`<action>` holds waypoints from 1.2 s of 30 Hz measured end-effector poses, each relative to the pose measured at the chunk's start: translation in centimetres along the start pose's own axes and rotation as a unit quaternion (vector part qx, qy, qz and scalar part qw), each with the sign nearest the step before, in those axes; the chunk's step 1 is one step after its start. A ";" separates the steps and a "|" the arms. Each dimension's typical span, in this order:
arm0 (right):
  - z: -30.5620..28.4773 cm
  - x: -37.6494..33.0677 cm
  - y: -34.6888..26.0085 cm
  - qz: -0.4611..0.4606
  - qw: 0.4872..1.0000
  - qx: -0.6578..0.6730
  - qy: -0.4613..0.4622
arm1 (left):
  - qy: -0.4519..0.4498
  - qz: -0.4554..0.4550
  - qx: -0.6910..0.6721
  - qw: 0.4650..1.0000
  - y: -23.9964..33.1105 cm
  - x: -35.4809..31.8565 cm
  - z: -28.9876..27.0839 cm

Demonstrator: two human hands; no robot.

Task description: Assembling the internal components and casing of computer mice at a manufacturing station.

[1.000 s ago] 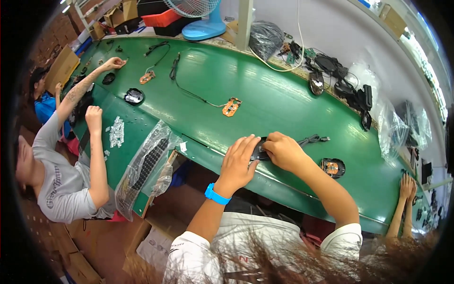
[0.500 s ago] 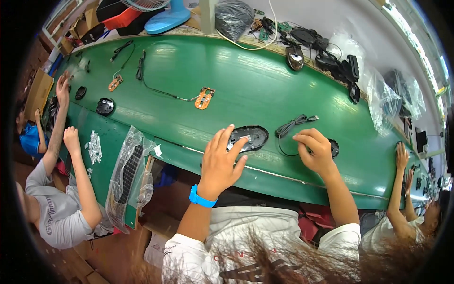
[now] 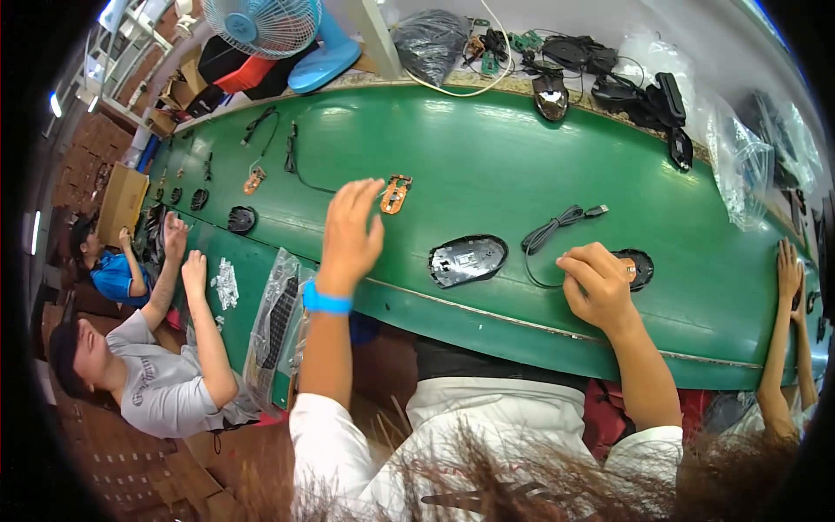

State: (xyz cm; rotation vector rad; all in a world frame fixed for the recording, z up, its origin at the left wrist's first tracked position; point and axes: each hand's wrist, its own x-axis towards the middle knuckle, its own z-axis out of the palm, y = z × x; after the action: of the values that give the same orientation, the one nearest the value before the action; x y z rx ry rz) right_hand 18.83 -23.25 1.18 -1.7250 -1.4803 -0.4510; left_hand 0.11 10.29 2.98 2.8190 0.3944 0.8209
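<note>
My left hand (image 3: 352, 230), with a blue band at the wrist, is open over the green table. Its fingertips are close beside an orange mouse circuit board (image 3: 396, 195), whose cable runs off behind the hand. My right hand (image 3: 598, 283) is curled in a pinch next to a black mouse half (image 3: 644, 268) with an orange board in it. A black USB cable (image 3: 561, 228) lies coiled beyond this hand, its thin lead running to the fingers; what they grip is hidden. Between my hands lies an open black mouse shell (image 3: 468, 261), inside facing up.
More mouse boards (image 3: 254, 180) and shells (image 3: 242, 219) lie along the table at left. A co-worker (image 3: 165, 374) sits there near a bagged keyboard (image 3: 280, 313). A blue fan (image 3: 326, 61) and black mouse parts (image 3: 600, 78) line the back ledge. Another person's hands (image 3: 790, 270) rest at right.
My left hand has left the open mouse shell and moved up and left to the orange board. My right hand stays pinched by the other mouse half. The view has swung left.
</note>
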 end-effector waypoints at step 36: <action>8.1 9.1 -5.7 0.142 0.982 0.112 -0.051 | 0.053 0.070 -0.179 0.980 4.5 -3.2 0.0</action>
State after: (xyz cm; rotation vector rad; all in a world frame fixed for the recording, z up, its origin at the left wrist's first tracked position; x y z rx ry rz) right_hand 13.87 -11.23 4.57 -1.7607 -1.2738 -0.0440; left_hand -1.57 5.05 2.45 2.4945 0.0523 0.9650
